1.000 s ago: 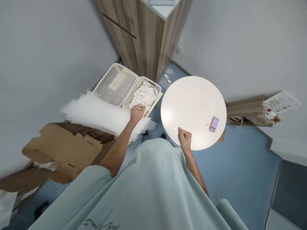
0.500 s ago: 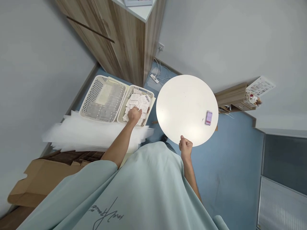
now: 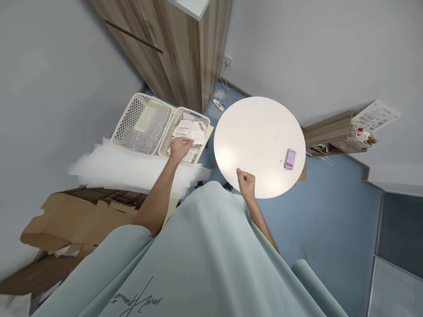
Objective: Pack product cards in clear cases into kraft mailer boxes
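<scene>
My left hand (image 3: 180, 148) is over the front of the smaller white basket (image 3: 168, 132), its fingers pinched together. At its fingertips is a small white paper card (image 3: 198, 138), which it appears to grip. Other printed paper cards (image 3: 183, 125) lie in a loose heap in this basket, partly hidden by the hand. My right hand (image 3: 247, 184) is closed in a fist above the near edge of the round white table (image 3: 257, 132), thumb pressed to the fingers. Whatever it may hold is hidden.
A larger white basket (image 3: 128, 116) holding clear plastic stands left of the card basket. White foam sheets (image 3: 132, 169) and an opened cardboard box (image 3: 76, 215) lie nearer me. A blurred purple item (image 3: 290, 159) rests on the table. Behind are a wooden cabinet (image 3: 181, 53) and power strip (image 3: 218, 105).
My left hand has drawn slightly back and left, and a white card now shows at its fingertips. My right hand has shifted left along the table edge. The view has tilted a little.
</scene>
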### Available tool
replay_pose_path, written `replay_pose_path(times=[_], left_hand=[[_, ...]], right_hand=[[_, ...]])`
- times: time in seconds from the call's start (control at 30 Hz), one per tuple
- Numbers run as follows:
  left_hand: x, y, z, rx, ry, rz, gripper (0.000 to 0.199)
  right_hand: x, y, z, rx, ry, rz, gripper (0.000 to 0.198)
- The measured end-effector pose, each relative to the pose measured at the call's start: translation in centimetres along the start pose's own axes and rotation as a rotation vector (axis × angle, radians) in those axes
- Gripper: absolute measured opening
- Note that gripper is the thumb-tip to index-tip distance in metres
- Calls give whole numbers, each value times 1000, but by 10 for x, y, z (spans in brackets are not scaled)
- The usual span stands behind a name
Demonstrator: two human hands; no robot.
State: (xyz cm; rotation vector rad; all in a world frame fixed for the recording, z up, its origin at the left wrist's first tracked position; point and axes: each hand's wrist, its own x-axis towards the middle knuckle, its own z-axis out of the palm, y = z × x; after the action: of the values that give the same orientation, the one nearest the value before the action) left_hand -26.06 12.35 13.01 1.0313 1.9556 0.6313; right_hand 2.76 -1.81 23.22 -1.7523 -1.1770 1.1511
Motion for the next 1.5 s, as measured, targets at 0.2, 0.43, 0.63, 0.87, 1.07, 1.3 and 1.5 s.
replay_pose_path(times=[0.2,0.43,0.63,0.87,1.07,1.3,1.5], left_hand=[[-81,36,1,-139,-298,109,48],[-129,70,35,-46,-522,170,54],[-145,86,59,32,-618,231,50],[-164,99,79,-14,-567,244,46],[-179,115,87,-165,-591,248,65],[-188,120,97,-233,-630,193,63],[-185,117,90,-208,-522,236,63]], right_hand=[[20,3,-14,-242,-80,-184,48],[42,26,-47,-514,-235,-501,37],[36,59,-76,-434,-285,-443,31],[19,67,-95,-143,-204,-265,33],[19,60,-112,465,-376,139,49],[16,57,-114,693,-481,268,66],[8,53,-115,562,-335,214,59]])
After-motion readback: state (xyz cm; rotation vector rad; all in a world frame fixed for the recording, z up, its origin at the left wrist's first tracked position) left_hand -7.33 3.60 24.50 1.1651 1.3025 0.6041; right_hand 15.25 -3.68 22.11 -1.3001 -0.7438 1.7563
